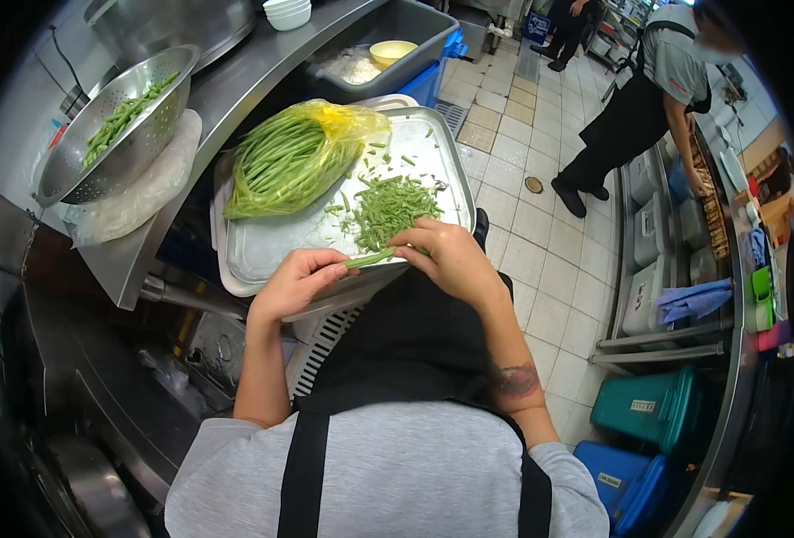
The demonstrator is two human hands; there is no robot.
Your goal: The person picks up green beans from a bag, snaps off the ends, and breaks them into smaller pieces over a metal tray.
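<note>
Between my two hands a few green beans [370, 259] are stretched over the near edge of a metal tray [263, 254]. My left hand [303, 276] pinches one end of them, and my right hand [444, 255] grips the other end with bent fingers. Just beyond my right hand lies a heap of short bean pieces [392, 208] on the tray. A yellow-tinted plastic bag [339, 125] full of long whole green beans [280, 161] rests on the tray's left side. Small scraps are scattered around the heap.
At left, a steel colander [159, 121] with beans sits tilted on a steel counter [236, 94]. A grey tub [406, 76] holding a yellow bowl [392, 52] stands beyond the tray. A co-worker [652, 81] bends over a counter at right; lidded bins [643, 403] stand below.
</note>
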